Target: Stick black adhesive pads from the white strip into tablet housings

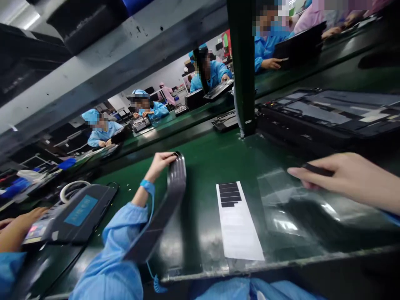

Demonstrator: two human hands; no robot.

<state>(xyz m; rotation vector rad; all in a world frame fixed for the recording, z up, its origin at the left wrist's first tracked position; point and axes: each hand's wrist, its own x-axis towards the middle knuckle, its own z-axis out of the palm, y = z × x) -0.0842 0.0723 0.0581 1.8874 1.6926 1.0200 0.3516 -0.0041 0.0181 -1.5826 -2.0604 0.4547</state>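
Note:
My left hand pinches the top end of a long, dark, flexible strip with pale lines near that end. The strip curves down past my forearm toward the table's front edge. A blue wrist strap with a cord is on this wrist. My right hand, to the right above the table, is closed around a slim black piece whose kind I cannot make out. Between my hands lies a white backing sheet with several black adhesive strips at its far end.
Clear film lies under my right hand. Flat black device panels are stacked at the back right, beside a dark upright post. A grey machine stands left, near another person's hand. Co-workers sit across the green table.

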